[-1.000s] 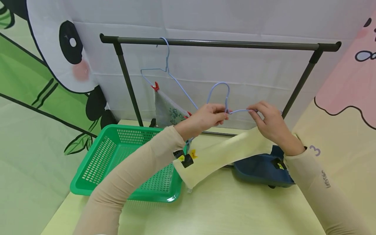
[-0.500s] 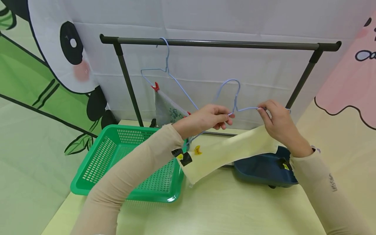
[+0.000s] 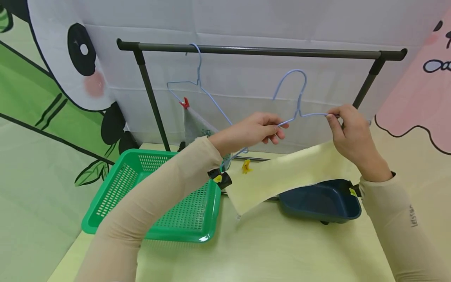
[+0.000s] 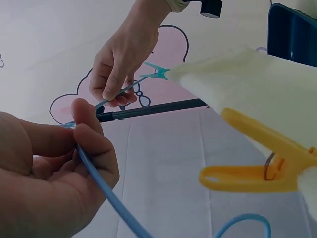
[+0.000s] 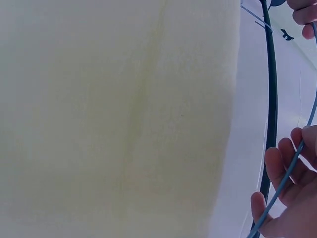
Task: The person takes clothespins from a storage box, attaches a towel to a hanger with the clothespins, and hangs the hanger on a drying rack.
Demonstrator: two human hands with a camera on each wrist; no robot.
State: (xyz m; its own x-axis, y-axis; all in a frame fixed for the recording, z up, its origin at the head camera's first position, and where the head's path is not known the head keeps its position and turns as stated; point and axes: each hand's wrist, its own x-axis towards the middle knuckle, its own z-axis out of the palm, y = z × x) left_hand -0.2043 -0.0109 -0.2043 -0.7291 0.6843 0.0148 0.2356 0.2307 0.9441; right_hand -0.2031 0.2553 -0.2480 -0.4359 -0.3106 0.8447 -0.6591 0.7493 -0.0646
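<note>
Both hands hold a blue wire hanger [image 3: 299, 102] in front of the rack, its hook pointing up below the bar. My left hand [image 3: 260, 128] pinches the left shoulder of the wire. Farther right, my right hand [image 3: 356, 137] pinches the other shoulder near its end. A pale yellow cloth [image 3: 289, 170] hangs slanting from the hanger. At its left end a yellow clothespin [image 4: 262, 178] bites the cloth, large in the left wrist view. A teal clothespin [image 4: 159, 73] grips the other end, close to the right hand. In the right wrist view the cloth fills most of the frame.
A dark rack bar [image 3: 260, 51] spans the back. On its left hangs another blue hanger [image 3: 199, 80] carrying a grey cloth [image 3: 194, 125] by a red clothespin [image 3: 184, 103]. A green basket [image 3: 88, 221] stands front left, a dark blue basin [image 3: 317, 197] right of it.
Both hands have raised the hanger and carried it rightward, with the yellow cloth along. More of the hook and of the blue basin shows. The grey cloth's hanger stays on the bar.
</note>
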